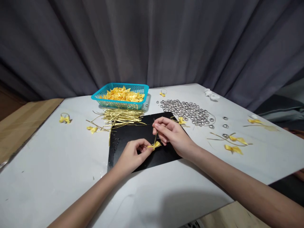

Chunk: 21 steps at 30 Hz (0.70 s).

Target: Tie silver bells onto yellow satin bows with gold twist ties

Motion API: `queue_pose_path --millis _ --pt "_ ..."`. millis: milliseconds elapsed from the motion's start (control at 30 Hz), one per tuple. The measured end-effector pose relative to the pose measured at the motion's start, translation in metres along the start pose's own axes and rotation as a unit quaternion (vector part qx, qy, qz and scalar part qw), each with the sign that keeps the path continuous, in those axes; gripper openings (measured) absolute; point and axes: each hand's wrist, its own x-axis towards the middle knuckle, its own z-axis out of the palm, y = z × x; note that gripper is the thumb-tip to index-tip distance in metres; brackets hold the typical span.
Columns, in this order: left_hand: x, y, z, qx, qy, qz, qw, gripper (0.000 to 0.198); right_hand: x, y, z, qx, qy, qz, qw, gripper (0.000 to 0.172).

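Observation:
A small yellow bow (pixel 155 145) is pinched at its left end between the thumb and fingers of my left hand (pixel 135 153), low over a black mat (pixel 144 161). My right hand (pixel 172 134), just above and to the right, has its thumb and index finger closed on a thin gold wire (pixel 155 136). The wire runs down to the middle of the bow. Behind the mat lies a pile of gold wires (pixel 122 116), some reaching over its edge.
A blue basket (pixel 95 97) of yellow bows stands at the back left. Many silver beads (pixel 187 110) lie at the back right. Loose bows and wires (pixel 234 148) are at the right; a looped bow (pixel 64 119) is at the left. A grey curtain (pixel 152 41) hangs behind.

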Motion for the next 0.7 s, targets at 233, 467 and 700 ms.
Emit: queue_pose_path --millis 233,467,700 --pt "0.002 0.006 -0.003 -0.166 0.083 -0.046 0.982 0.017 -0.005 0.008 0.007 -0.058 0.020 -0.013 0.998 0.025" --pt "0.002 0.002 -0.010 -0.256 0.110 -0.035 0.960 0.012 -0.010 0.026 0.017 -0.049 0.008 0.005 0.999 0.027" --pt "0.001 -0.002 -0.010 -0.271 0.073 -0.016 0.960 0.008 -0.010 0.026 0.018 -0.029 0.014 0.009 0.999 0.028"
